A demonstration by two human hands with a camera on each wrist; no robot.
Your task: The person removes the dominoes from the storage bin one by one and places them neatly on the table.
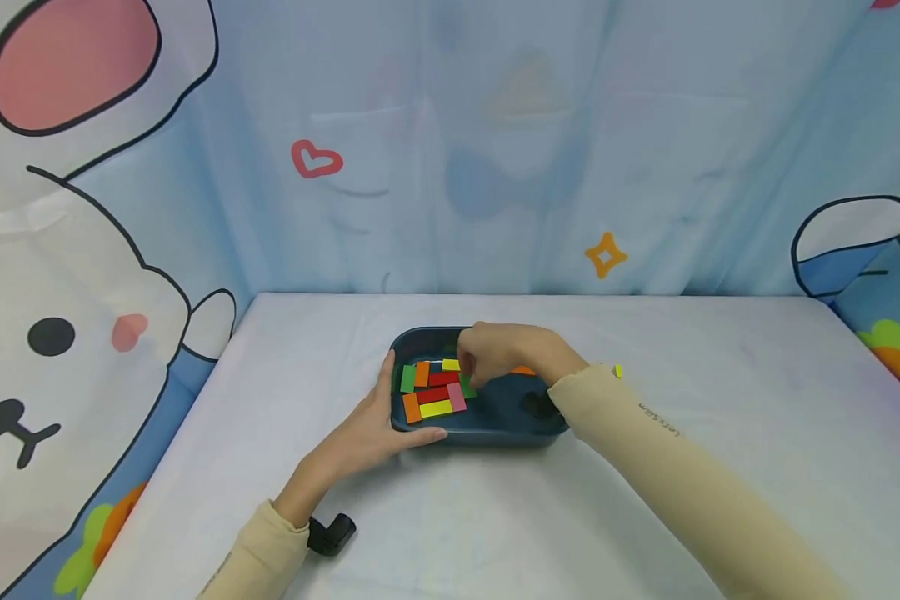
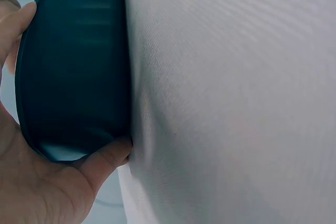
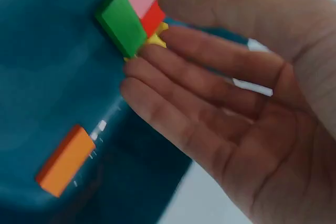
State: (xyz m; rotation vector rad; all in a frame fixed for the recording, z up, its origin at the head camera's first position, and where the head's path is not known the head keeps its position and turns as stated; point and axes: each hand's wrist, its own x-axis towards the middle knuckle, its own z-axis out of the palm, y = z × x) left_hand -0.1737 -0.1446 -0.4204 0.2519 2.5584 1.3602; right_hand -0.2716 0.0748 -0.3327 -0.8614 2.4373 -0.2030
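Note:
A dark blue-green rectangular tray (image 1: 510,414) stands on the table. My left hand (image 1: 369,429) grips its left end, the thumb along the front wall and the fingers at the left side, as the left wrist view shows of the tray wall (image 2: 73,77). Several coloured blocks lie fitted together in the tray's left part, among them a pink block (image 1: 457,397) and a green block (image 3: 121,23). Over their right edge reaches my right hand (image 1: 504,350). In the right wrist view its fingertips are beside the green block and a yellow block (image 3: 158,36), with the thumb apart near a red block (image 3: 153,20).
One orange block (image 3: 65,161) lies alone in the tray's right part, partly hidden by the right arm in the head view. A yellow block (image 1: 618,372) is on the white table (image 1: 570,517) beyond the right sleeve. A black device (image 1: 332,535) sits at the left wrist.

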